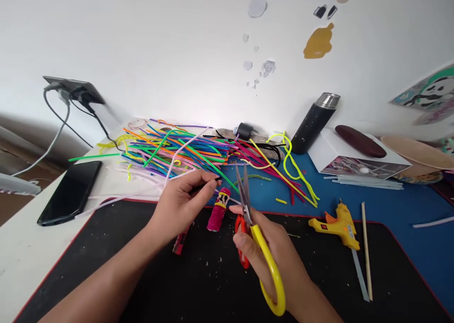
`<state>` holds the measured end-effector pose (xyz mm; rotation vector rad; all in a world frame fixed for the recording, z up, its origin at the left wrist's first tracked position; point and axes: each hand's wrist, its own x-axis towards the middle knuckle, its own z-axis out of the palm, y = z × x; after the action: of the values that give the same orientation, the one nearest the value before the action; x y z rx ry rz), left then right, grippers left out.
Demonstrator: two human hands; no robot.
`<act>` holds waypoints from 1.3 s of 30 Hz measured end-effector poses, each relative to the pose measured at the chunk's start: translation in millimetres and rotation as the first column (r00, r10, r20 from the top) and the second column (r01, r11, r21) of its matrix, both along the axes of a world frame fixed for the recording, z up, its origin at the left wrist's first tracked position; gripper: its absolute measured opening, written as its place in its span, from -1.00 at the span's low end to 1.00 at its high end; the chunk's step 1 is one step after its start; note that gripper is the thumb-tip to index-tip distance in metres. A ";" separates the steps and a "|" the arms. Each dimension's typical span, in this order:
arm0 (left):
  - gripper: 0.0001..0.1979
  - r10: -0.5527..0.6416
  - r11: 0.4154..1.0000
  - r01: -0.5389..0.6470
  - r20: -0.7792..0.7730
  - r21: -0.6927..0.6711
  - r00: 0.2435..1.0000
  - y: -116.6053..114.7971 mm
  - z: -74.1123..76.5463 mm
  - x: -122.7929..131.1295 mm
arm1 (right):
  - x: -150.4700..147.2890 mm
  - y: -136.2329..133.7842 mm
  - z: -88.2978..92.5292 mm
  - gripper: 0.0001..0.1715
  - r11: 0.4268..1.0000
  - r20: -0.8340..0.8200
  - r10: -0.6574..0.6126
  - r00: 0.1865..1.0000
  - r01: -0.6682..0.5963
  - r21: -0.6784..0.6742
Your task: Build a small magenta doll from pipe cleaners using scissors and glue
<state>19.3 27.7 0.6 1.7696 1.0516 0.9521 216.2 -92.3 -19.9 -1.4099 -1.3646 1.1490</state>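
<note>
My left hand pinches a thin black pipe cleaner between thumb and fingertips; its short end sticks out to the right. My right hand is wrapped round scissors with one yellow and one red handle. Their blades point up and away, slightly parted and apart from the black piece. Between the hands, a magenta wrapped roll with a yellow, black and white band lies on the black mat. A dark pink patterned piece is partly hidden under my left hand.
A pile of colourful pipe cleaners spreads along the wall. On the left lies a phone. To the right are a yellow glue gun, a wooden stick, a black flask and a white box with a maroon case.
</note>
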 end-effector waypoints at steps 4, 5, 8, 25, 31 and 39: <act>-0.76 -0.027 1.000 0.027 0.012 0.012 1.000 -2.7 1.6 0.1 | -2.8 0.5 -1.0 -0.42 0.999 0.066 0.028 0.997 -0.030 0.029; -0.76 -0.042 0.999 0.042 0.017 0.012 0.999 -3.2 2.0 0.4 | -3.6 0.6 -0.6 -0.42 0.999 0.080 0.033 0.996 -0.036 0.036; -0.76 -0.080 0.997 0.079 0.020 0.024 0.997 -4.8 2.5 1.2 | -6.0 0.6 1.8 -0.45 0.998 0.123 0.052 0.991 -0.054 0.018; -0.81 -0.099 0.920 0.191 -0.268 0.342 0.958 -9.6 -9.7 0.8 | -7.6 2.7 2.8 -0.50 0.997 0.362 0.057 0.931 -0.075 0.036; -0.84 -0.050 0.886 0.188 -0.318 0.423 0.947 -11.6 -9.2 1.3 | -9.8 2.3 4.3 -0.60 0.997 0.383 0.036 0.923 -0.057 0.043; -0.82 -0.035 0.879 0.192 -0.342 0.437 0.939 -11.7 -10.6 1.7 | -10.5 1.5 1.3 -0.63 0.998 0.387 0.024 0.922 -0.044 0.042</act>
<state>21.0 16.0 -10.0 2.4291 0.9494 0.9075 205.7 -90.8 -18.6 -1.6416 -1.6839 0.8764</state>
